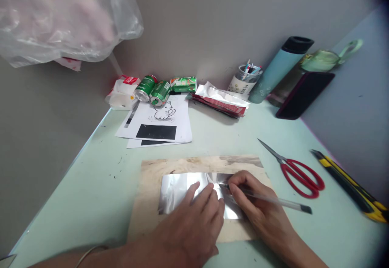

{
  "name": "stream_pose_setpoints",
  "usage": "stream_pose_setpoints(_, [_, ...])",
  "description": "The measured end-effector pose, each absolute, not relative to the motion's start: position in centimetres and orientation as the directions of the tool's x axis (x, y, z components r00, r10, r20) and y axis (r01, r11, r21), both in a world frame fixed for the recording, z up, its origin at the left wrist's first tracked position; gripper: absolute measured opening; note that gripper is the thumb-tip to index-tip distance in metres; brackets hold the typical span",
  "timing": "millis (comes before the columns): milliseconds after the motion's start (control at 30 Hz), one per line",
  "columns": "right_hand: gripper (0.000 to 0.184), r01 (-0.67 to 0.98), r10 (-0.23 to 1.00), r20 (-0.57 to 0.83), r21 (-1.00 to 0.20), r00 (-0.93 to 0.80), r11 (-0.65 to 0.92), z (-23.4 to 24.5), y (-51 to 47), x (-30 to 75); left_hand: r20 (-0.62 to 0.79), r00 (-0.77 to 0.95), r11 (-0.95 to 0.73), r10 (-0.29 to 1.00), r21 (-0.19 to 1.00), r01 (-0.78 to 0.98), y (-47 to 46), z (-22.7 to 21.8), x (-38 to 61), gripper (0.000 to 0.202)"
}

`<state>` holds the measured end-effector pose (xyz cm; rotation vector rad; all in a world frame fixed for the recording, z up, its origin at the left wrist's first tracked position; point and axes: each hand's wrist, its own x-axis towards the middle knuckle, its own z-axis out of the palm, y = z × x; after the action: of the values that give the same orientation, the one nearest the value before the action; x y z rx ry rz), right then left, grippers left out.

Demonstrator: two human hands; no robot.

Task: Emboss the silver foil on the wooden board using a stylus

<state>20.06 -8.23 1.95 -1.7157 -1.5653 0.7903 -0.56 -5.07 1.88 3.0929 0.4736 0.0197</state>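
A shiny silver metal sheet [174,189] lies on a pale wooden board [146,203] in front of me. My left hand [197,221] rests flat on the sheet, fingers spread over its middle and lower edge. In my right hand [255,203] is a clear pen [279,201] with a black end cap, pinched between thumb and fingers. The pen's tip meets the sheet right of centre, just beside my left fingertips. Part of the sheet's right side is hidden beneath my right hand.
Red-handled scissors [299,175] and a yellow-black utility knife [349,185] lie at right. Behind are printed sheets [179,128] with a cat drawing, green cans [184,84], a foil packet [221,102], a pen cup [243,84], a blue bottle [278,69] and a phone [305,96]. A plastic bag [124,13] hangs upper left.
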Motion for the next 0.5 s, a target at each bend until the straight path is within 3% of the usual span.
stream_pose_setpoints(500, [0.022, 0.555, 0.996, 0.009, -0.830, 0.089, -0.043, 1.71, -8.11, 20.29, 0.088, 0.947, -0.950, 0.310, -0.002, 0.311, -5.13, 1.63, -0.53, 0.059])
